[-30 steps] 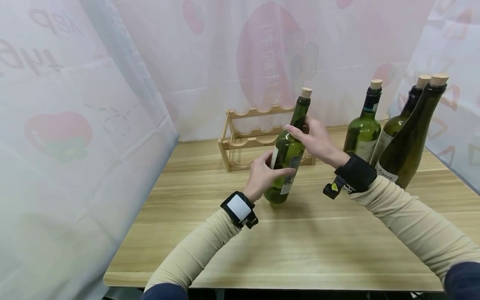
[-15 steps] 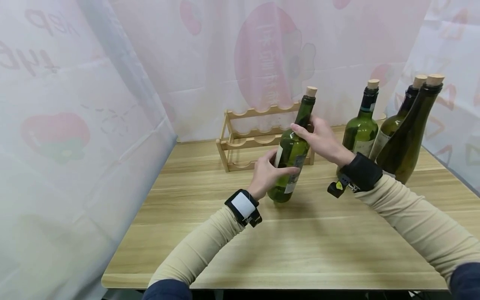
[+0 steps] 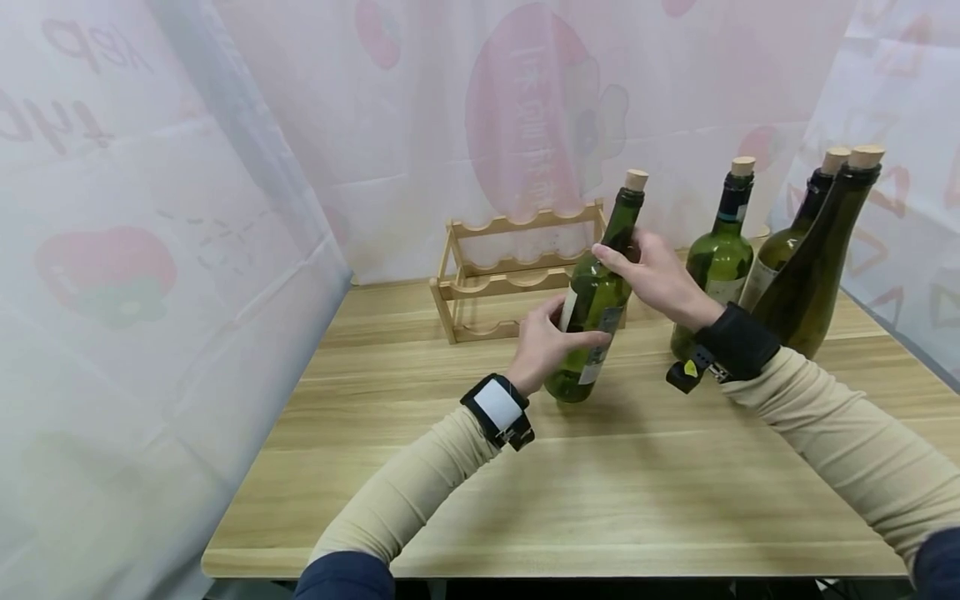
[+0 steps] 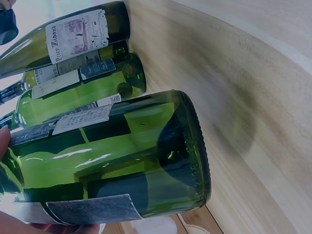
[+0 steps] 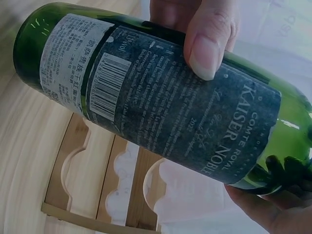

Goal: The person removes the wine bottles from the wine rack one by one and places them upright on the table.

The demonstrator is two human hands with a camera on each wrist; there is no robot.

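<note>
A green wine bottle [image 3: 600, 293] with a cork in its neck leans to the right between both hands, its base close over the table. My left hand [image 3: 546, 343] grips the lower body, thumb across the label. My right hand [image 3: 660, 275] holds the bottle at its shoulder and neck. In the right wrist view the bottle's dark back label [image 5: 185, 102] reads "Kaiser Noble", with the left thumb [image 5: 209, 46] pressed over its edge. The left wrist view shows the bottle's base [image 4: 187, 156] tilted off the wood, with a shadow beside it.
A wooden wine rack [image 3: 495, 283] with scalloped rails stands behind the held bottle. At the right are three more corked bottles: a green one [image 3: 722, 258], a tall dark one [image 3: 817, 258] and one partly hidden behind it [image 3: 780, 246]. Printed curtains hang around the wooden table [image 3: 360, 467].
Both hands have carried the bottle slightly to the right, and it leans a bit more that way. The grips look the same.
</note>
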